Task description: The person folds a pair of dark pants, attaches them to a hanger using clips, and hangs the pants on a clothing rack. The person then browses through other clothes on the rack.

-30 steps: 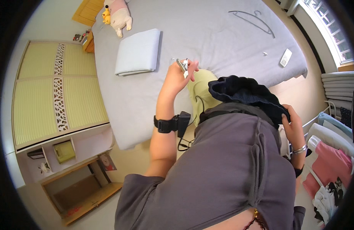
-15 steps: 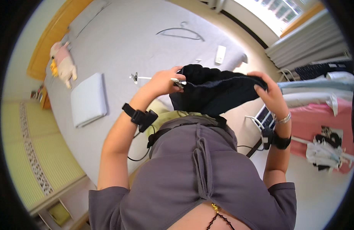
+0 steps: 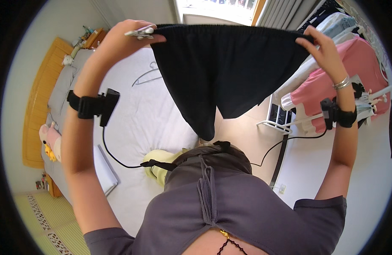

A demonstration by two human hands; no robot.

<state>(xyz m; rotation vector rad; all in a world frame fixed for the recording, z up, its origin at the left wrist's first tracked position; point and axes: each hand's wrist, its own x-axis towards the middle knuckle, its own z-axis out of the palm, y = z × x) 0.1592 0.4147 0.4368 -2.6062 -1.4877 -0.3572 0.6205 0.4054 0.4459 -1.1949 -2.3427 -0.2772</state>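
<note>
Black shorts (image 3: 230, 63) with a gathered elastic waist hang spread out in front of me, legs downward. My left hand (image 3: 130, 40) pinches the left end of the waistband. Tucked in the same hand is a hanger clip (image 3: 140, 32), metal and white; the rest of that hanger is hidden. At the other end of the waistband, my right hand (image 3: 321, 49) grips the cloth between thumb and fingers. Beyond the left edge of the shorts a grey hanger (image 3: 147, 80) lies on the bed, partly covered from view.
A bed (image 3: 136, 123) with a pale sheet fills the left side. On it are a plush toy (image 3: 51, 142) and a folded pale item (image 3: 104, 172). At the right stands a white rack (image 3: 285, 129) with a pink garment (image 3: 315, 80). Cables run from both wrist straps.
Both hands have risen and moved apart, stretching the waistband. The shorts, bunched before, now hang open with both legs showing. My view has tilted up toward the window.
</note>
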